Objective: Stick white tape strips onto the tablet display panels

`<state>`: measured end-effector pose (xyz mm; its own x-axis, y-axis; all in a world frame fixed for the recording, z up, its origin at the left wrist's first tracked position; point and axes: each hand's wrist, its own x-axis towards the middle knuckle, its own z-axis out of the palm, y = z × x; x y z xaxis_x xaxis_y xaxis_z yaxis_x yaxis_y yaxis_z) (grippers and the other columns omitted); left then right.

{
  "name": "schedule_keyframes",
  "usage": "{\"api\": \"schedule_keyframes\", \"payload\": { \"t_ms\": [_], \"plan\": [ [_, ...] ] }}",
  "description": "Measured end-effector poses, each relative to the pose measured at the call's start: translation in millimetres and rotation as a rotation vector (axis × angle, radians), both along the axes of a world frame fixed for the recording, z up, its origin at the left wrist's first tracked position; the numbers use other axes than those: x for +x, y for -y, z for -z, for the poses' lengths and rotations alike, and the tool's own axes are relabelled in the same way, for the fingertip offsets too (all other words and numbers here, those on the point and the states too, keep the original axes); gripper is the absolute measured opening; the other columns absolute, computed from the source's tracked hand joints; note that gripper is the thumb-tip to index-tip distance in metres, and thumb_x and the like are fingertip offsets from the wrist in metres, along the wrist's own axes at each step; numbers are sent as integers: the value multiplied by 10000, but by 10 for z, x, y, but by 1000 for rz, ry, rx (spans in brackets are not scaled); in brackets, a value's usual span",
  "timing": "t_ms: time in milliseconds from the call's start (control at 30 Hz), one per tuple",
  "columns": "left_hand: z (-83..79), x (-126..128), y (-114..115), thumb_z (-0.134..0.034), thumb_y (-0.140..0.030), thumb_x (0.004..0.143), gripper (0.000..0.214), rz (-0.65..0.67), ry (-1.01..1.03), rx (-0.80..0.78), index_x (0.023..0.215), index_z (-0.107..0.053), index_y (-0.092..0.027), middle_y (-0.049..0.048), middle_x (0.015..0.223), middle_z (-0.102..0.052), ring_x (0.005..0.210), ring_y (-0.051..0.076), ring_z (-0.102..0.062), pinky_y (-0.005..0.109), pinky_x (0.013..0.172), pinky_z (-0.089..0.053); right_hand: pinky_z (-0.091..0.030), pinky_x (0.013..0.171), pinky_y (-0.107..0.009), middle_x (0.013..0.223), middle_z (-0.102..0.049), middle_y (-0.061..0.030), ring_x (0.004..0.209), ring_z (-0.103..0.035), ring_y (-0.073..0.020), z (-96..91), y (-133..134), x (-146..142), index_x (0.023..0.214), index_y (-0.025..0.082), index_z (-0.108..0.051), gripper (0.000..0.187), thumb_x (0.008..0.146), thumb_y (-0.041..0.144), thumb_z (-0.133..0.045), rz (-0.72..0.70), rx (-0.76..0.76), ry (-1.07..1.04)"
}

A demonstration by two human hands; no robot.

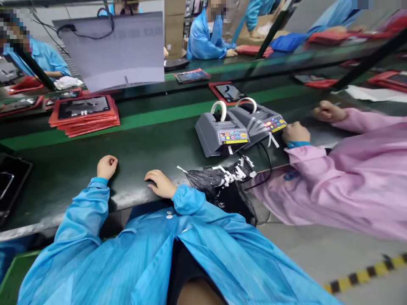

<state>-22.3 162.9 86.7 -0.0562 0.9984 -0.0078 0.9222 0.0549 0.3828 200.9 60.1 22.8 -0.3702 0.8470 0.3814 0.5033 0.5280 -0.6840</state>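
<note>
My left hand (107, 167) rests on the dark green work surface (136, 144) with its fingers curled in, and I see nothing held in it. To its right, my right hand (161, 183) lies near the table's front edge, thumb and fingers apart and holding nothing. Beyond it to the right stand two grey tape dispensers, a nearer one (208, 133) and a farther one (259, 112), each with a roll of tape on top. A black plastic bag (206, 178) with white tape scraps stuck on it hangs at the edge beside my right forearm.
A stack of red sleeves (85, 127) with dark panels lies at the back left. A hanging white board (117, 55) covers part of the far side. At right, a co-worker's hand (297, 132) touches near the farther dispenser. A black tray-like item (14, 182) sits far left.
</note>
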Motion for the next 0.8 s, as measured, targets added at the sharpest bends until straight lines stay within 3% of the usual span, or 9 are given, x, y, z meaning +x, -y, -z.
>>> {"api": "schedule_keyframes", "payload": {
  "t_ms": [100, 167, 233, 333, 400, 467, 567, 667, 800],
  "plan": [
    [-56, 164, -92, -459, -251, 877, 248, 0, -254, -64, 916, -664, -117, 207, 1011, -699, 1021, 385, -655, 435, 848, -495, -583, 944, -357, 1000, -758, -18, 992, -708, -195, -41, 70, 19, 887, 263, -703, 239, 714, 99, -731, 33, -29, -118],
    [-108, 283, -144, -417, -271, 927, 341, -21, -434, -118, 1059, -662, -73, 254, 1086, -690, 1034, 411, -667, 460, 840, -510, -591, 858, -327, 905, -754, 5, 887, -708, -159, -100, 157, 175, 858, 263, -696, 87, 798, 202, -679, 152, -66, -257],
    [-159, 366, -175, -395, -280, 950, 383, -31, -505, -149, 1123, -653, -56, 264, 1103, -690, 1029, 402, -680, 454, 838, -524, -574, 752, -283, 812, -725, 7, 769, -679, -123, -167, 266, 484, 846, 231, -678, 111, 874, 305, -600, 445, -65, -436],
    [-211, 396, -190, -386, -295, 960, 395, -2, -510, -171, 1125, -662, -66, 253, 1120, -692, 1044, 396, -681, 444, 846, -533, -473, 557, -180, 632, -617, 48, 575, -561, -63, -276, 410, 1109, 723, 192, -601, 150, 833, 284, -646, 1114, 10, -827],
    [-226, 375, -196, -391, -302, 956, 390, 14, -503, -178, 1113, -669, -78, 244, 1121, -695, 1054, 401, -677, 446, 856, -532, -365, 446, -138, 550, -543, 77, 481, -467, -38, -360, 442, 1475, 686, 181, -549, 183, 849, 218, -624, 1375, -103, -974],
    [-227, 349, -203, -401, -306, 949, 378, 18, -484, -184, 1097, -675, -91, 242, 1119, -695, 1066, 412, -671, 450, 864, -528, -315, 400, -124, 520, -515, 82, 438, -425, -28, -451, 416, 1700, 678, 168, -539, 221, 887, 215, -593, 1461, -264, -1064],
    [-217, 321, -217, -398, -312, 950, 372, 23, -442, -199, 1078, -679, -104, 248, 1112, -694, 1082, 433, -660, 464, 868, -520, -320, 384, -119, 515, -527, 66, 419, -426, -23, -568, 325, 1782, 670, 151, -554, 274, 912, 272, -600, 1431, -405, -1156],
    [-205, 314, -222, -390, -316, 951, 386, 29, -423, -198, 1092, -677, -100, 260, 1113, -689, 1084, 442, -657, 475, 869, -516, -325, 379, -119, 513, -549, 49, 417, -448, -23, -630, 243, 1748, 659, 142, -568, 292, 921, 269, -591, 1386, -431, -1210],
    [-182, 327, -192, -393, -324, 948, 392, 22, -448, -206, 1115, -677, -112, 244, 1110, -698, 1058, 417, -669, 452, 854, -522, -308, 390, -119, 472, -515, 70, 413, -430, -16, -626, 168, 1764, 625, 145, -539, 270, 892, 117, -564, 1416, -332, -1200]
  ]
}}
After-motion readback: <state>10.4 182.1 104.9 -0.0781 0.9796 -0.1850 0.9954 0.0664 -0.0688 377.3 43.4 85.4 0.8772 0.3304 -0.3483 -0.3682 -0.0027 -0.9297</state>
